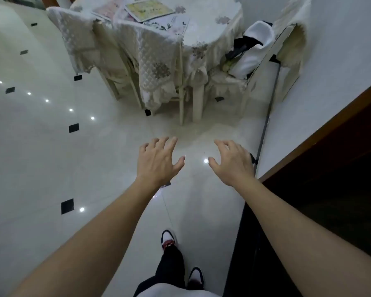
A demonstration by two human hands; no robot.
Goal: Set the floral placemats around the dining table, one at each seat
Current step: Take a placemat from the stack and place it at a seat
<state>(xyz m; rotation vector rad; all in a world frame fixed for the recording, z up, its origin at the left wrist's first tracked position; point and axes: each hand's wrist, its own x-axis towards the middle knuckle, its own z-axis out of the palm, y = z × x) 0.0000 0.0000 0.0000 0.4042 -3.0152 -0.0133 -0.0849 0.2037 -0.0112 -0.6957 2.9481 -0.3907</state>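
our left hand [159, 160] and right hand [234, 161] were open and empty, well short of the table [214, 9]. the placemats [149, 10] on the table looked thin, light, maybe bendy; we would pinch their edges.

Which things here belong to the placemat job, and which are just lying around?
Job:
- yellow-green floral placemat, topmost of the pile
- pink floral placemat
- white placemat with dark leaves
- round table under floral white tablecloth
- quilted cream-covered chairs
- empty left hand and right hand

Lying about:
- white and black bundle on the right chair
- thin grey pole by the wall
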